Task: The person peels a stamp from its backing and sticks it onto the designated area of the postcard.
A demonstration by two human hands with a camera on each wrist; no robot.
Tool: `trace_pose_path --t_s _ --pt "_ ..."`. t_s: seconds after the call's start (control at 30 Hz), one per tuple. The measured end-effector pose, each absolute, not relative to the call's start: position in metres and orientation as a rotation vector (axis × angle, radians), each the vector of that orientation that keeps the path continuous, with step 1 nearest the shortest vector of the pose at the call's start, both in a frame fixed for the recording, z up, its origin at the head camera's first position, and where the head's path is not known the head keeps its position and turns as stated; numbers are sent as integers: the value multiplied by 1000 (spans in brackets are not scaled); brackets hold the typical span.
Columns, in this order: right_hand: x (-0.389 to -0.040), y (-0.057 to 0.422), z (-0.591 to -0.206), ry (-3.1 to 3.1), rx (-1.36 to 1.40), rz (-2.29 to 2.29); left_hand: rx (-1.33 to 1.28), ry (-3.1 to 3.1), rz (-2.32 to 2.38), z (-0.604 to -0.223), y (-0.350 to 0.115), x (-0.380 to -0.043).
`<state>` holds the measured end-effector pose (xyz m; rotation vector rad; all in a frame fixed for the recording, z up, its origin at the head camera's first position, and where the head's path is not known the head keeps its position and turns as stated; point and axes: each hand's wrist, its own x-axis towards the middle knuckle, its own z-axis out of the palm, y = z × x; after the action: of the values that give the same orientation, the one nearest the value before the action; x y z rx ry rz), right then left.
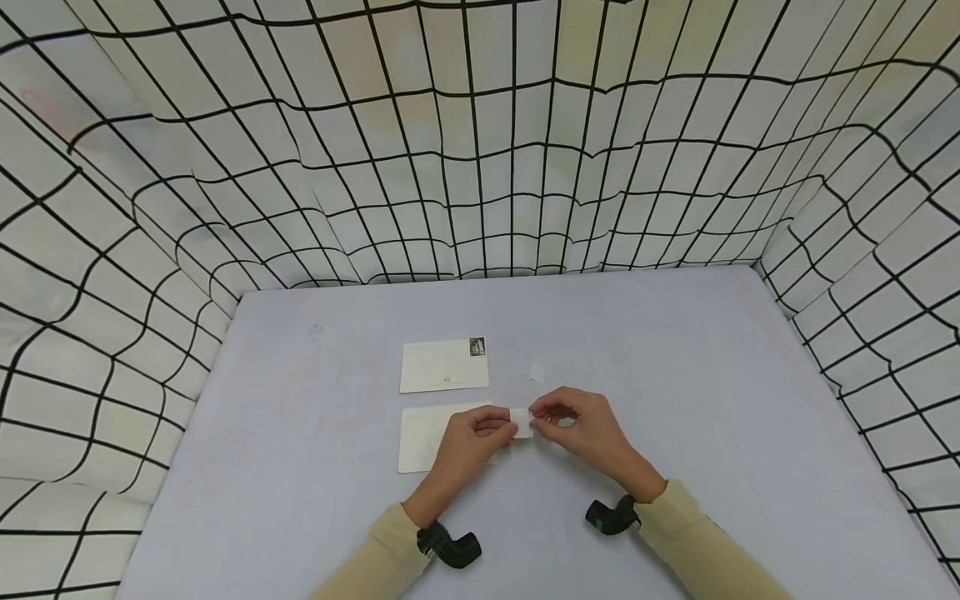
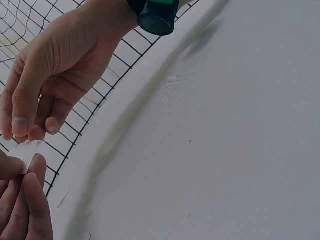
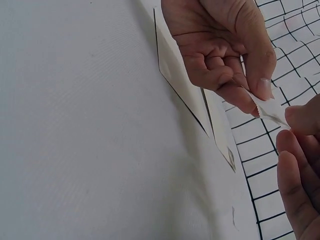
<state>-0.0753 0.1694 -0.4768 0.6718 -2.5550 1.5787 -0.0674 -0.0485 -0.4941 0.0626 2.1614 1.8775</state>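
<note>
Head view: small white paper square (image 1: pixel 521 423), held just right of a cream rectangular card (image 1: pixel 418 446), spans left to right; left hand (image 1: pixel 467 443) pinches its left edge, right hand (image 1: pixel 588 429) its right, long axis unclear. Left wrist: right hand meets the edge opposite the left's grip. Right wrist: both pinch it, neither nearer.

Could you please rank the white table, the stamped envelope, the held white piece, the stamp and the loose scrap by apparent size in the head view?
1. White table
2. Stamped envelope
3. Held white piece, partly covered
4. Stamp and loose scrap: they look alike, so I leave them unranked.
</note>
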Motion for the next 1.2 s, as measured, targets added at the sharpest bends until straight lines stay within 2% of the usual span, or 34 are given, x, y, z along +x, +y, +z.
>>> trace_pose_path --t_s 1.2 --pt "-75 165 -482 -2679 559 1557 94 2164 1862 -495 -49 -68"
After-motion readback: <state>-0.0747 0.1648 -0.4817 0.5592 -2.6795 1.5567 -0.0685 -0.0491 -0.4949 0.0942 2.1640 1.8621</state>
